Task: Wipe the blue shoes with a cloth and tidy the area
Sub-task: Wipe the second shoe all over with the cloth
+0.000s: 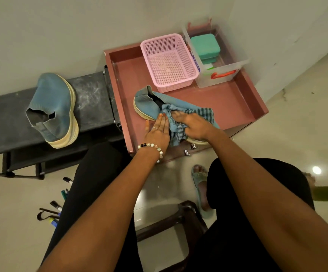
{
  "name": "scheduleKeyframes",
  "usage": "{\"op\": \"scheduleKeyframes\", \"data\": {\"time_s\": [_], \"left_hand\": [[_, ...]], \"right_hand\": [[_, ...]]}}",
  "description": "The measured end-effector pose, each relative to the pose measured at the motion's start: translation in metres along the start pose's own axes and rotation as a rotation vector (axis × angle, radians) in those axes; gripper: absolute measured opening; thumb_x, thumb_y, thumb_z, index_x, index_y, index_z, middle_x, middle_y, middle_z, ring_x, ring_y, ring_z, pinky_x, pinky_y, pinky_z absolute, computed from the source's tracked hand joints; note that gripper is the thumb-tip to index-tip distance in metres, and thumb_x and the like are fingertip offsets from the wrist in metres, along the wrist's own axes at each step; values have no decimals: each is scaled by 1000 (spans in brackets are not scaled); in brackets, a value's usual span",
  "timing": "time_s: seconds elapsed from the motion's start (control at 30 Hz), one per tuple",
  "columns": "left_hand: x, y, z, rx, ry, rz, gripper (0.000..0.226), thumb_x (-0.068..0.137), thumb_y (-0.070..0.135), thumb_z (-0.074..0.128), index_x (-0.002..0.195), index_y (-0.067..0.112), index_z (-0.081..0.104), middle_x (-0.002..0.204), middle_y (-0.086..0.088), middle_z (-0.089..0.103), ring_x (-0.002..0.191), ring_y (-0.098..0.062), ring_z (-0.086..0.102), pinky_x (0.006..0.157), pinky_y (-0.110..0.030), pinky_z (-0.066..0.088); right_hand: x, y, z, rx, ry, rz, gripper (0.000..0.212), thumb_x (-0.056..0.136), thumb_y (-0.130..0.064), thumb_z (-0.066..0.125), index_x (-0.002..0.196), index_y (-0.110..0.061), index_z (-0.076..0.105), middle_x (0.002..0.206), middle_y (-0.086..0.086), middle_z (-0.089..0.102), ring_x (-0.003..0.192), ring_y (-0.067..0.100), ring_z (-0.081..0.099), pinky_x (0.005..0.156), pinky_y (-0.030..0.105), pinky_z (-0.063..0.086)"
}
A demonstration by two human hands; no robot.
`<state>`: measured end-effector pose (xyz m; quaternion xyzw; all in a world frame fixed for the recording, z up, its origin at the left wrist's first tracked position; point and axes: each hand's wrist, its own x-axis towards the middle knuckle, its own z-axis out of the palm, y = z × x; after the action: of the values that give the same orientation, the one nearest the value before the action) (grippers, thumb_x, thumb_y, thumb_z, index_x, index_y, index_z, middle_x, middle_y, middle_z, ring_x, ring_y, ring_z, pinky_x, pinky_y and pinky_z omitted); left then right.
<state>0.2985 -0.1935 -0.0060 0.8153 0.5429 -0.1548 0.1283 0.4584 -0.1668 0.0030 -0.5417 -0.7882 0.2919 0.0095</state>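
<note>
One blue shoe with a cream sole lies on its side in the pink drawer-like tray. A blue striped cloth is bunched over its middle. My right hand presses down on the cloth, fingers curled into it. My left hand, with a bead bracelet, lies flat with straight fingers against the shoe's sole edge. The second blue shoe rests on its side on the black shoe rack to the left.
A pink mesh basket and a clear box with teal containers stand at the tray's back. Markers and pens lie on the floor at left. A dark stool sits between my legs; a sandalled foot is beside it.
</note>
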Motion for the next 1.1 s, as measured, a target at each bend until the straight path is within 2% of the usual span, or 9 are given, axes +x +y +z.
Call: {"op": "scheduleKeyframes", "data": {"time_s": [0.13, 0.37, 0.57, 0.73, 0.93, 1.0, 1.03, 1.07, 1.1], "left_hand": [[-2, -1, 0, -16, 0, -4, 61, 99, 3, 26, 150, 3, -6, 160, -8, -11, 147, -19, -12, 115, -50, -3], [-5, -1, 3, -29, 51, 12, 61, 98, 2, 21, 151, 8, -8, 160, -5, -11, 147, -18, -11, 116, -49, -2], [-4, -5, 0, -42, 28, 31, 62, 98, 0, 23, 151, 6, -7, 160, -6, -11, 147, -19, -12, 116, -47, -4], [-3, -6, -5, 13, 7, 43, 56, 99, 2, 22, 151, 1, 0, 160, -10, -8, 147, -21, -11, 115, -50, -4], [-6, -2, 4, 54, 91, 5, 55, 101, 9, 18, 151, 4, -4, 160, -7, -6, 147, -19, -10, 115, -48, -8], [-4, 1, 7, 66, 112, 2, 56, 96, 9, 4, 151, 6, -4, 161, -6, -4, 147, -19, -8, 116, -47, -7], [-4, 2, 6, 76, 126, 5, 62, 90, 10, -6, 151, 5, -3, 161, -7, -2, 148, -19, -5, 116, -47, -7], [-4, 1, 5, 99, 142, 13, 69, 83, 12, -13, 151, 5, -1, 161, -7, 2, 148, -20, -3, 116, -48, -7], [-5, -2, 3, 129, 156, 23, 72, 82, 13, -13, 151, 5, 2, 160, -7, 6, 148, -20, 0, 116, -48, -8]], "right_hand": [[-13, 4, 6, 52, -83, -9, 72, 80, 14, 41, 147, -4, 22, 155, 13, 16, 145, 21, 16, 115, 22, 9], [-69, 35, -5, 223, -208, 86, 65, 81, 21, 38, 141, -6, 38, 152, 6, 27, 142, 13, 21, 108, 10, 7], [-26, 10, 10, 233, -61, 72, 60, 84, 15, 41, 141, -1, 35, 152, 13, 24, 143, 19, 20, 112, 15, 7], [15, 0, 13, 260, 80, 87, 58, 81, 12, 43, 138, -1, 43, 148, 14, 35, 140, 22, 30, 113, 19, 15], [-20, 9, -3, 272, -64, 73, 61, 83, 16, 41, 140, -7, 41, 150, 6, 31, 140, 17, 28, 117, 26, 16], [-47, 11, -18, 265, -115, 106, 60, 82, 19, 40, 134, -10, 49, 146, -1, 35, 128, 5, 41, 107, 16, 28], [-60, 11, -25, 299, -97, 142, 59, 81, 21, 39, 128, -10, 56, 139, -3, 44, 111, -8, 52, 94, 8, 36], [-70, 9, -31, 398, -52, 221, 56, 80, 22, 37, 120, -9, 63, 123, -2, 58, 86, -16, 58, 77, 3, 42], [-78, 5, -35, 546, 24, 312, 49, 82, 19, 39, 106, -10, 70, 98, 0, 70, 67, -12, 61, 62, 4, 45]]}}
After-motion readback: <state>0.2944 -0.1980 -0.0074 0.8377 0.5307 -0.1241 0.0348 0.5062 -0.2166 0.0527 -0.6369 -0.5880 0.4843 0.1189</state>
